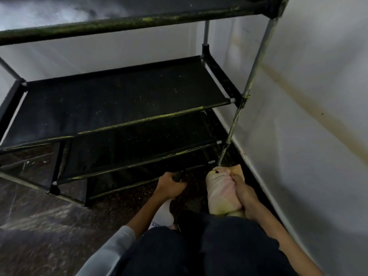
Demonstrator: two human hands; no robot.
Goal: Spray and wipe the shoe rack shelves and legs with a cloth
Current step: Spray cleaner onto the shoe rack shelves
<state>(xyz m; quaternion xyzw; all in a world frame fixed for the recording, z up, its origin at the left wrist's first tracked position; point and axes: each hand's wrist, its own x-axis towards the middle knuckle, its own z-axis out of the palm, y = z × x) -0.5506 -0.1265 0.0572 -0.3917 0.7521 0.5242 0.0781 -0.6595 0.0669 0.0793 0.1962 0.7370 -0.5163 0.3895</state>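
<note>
Head view is looking down at a black shoe rack that is standing in a corner, with its right side just beside a white wall. The rack is showing several dark fabric shelves one under another, and the front bars and the metal leg at the front right are carrying yellowish dusty marks. The right hand is gripping a bunched cloth, pale pink and yellow, with the fingers curled around it, and the cloth is pressing against the bottom end of the front right leg, close to the dark speckled floor. The left hand is curling its fingers over the front bar of the lowest shelf, beside the cloth but not touching it. A white thing is lying partly hidden under the left wrist; I cannot tell if it is a bottle or something else, only some small letters are showing on it. The person is crouching, and the knees in dark trousers are filling the lower part of the view, with a light grey sleeve on the left arm.
</note>
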